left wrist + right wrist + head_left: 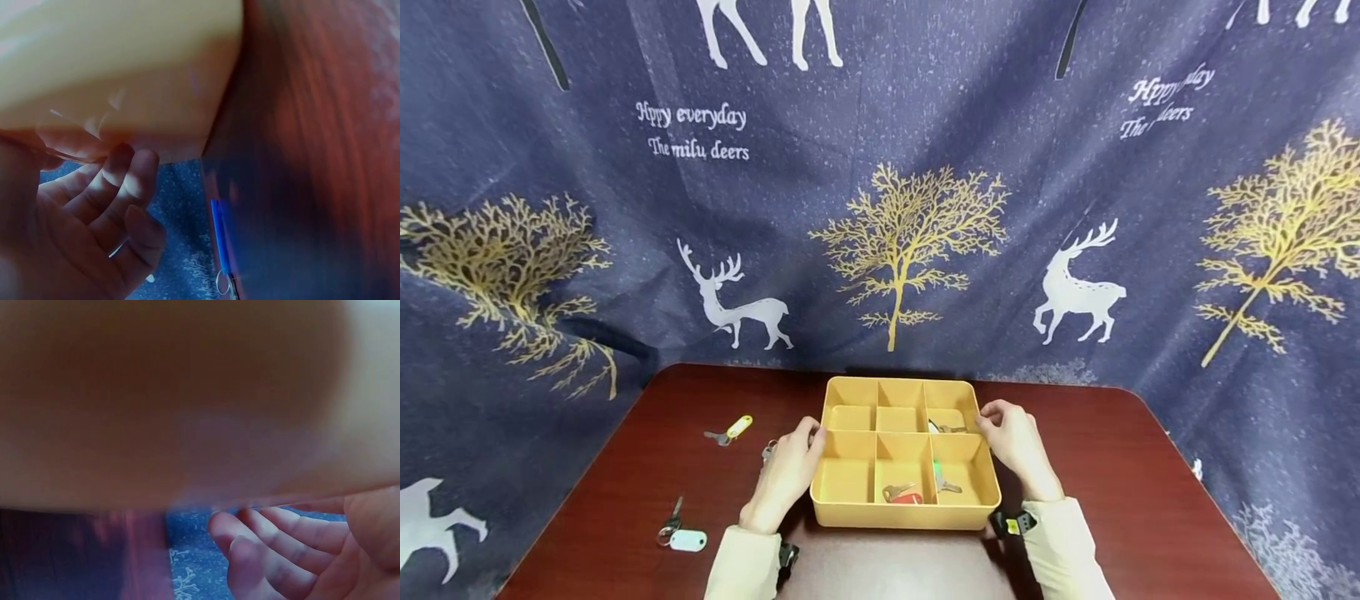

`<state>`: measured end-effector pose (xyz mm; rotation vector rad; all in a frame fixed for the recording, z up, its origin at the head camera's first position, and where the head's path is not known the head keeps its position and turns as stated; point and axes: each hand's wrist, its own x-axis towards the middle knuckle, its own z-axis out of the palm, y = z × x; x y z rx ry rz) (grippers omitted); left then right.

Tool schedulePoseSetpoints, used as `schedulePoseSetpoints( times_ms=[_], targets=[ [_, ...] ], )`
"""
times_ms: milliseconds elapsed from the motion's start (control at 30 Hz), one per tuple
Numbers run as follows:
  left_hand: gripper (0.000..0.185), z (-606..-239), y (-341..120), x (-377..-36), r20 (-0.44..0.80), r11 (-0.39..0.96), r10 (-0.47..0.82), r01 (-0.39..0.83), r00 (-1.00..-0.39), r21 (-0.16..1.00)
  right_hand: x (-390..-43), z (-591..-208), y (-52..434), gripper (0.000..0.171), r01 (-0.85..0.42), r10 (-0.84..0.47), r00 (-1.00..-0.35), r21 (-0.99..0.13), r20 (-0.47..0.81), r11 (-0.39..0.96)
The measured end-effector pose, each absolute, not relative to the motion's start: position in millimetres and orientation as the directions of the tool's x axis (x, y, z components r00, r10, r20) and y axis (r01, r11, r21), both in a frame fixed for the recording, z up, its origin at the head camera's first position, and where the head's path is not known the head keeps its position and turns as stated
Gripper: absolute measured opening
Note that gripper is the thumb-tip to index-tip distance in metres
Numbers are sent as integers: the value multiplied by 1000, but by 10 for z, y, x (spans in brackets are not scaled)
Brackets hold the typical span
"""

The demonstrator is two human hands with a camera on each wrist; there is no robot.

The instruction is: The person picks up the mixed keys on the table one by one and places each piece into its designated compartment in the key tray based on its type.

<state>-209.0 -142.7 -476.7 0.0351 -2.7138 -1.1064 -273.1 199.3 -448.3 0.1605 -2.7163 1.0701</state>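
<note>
With left hand [786,473] part-closed, pinches the tray [902,517] by its left side; with right hand [1018,443] likewise bent, grips its right side. Holds it between both over mid-worktop [1097,483], with keys [906,498] in three compartments [844,479].

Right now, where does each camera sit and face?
Head: on the head, facing forward and down at the yellow six-compartment tray; left hand, right hand, sleeves show.
Left wrist: on that wrist, facing the tray; left hand shows.
Right wrist: on that wrist, facing the tray; right hand shows.
Both wrist views share the tray.
</note>
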Motion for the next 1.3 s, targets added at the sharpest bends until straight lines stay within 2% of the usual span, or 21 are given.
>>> schedulePoseSetpoints(
  times_ms=[400, 1033, 1300],
  targets=[
    [15, -4772, -1443, -2079, 196, 731, -96, 64, -976, 679, -2756, -4576, 1973, 10, -120, 4, -987, -750, 161, 651],
    [13, -4799, -1389, -2038, 313, 803, -85, 120, -946, 583, -2693, -4620, 2065, 10, -121, -11, -988, -733, 154, 669],
    [22, -4624, -1494, -1991, 292, 849, -115, 59, -949, 525, -2757, -4582, 2041, 11, -142, -25, -985, -735, 168, 663]
  ],
)
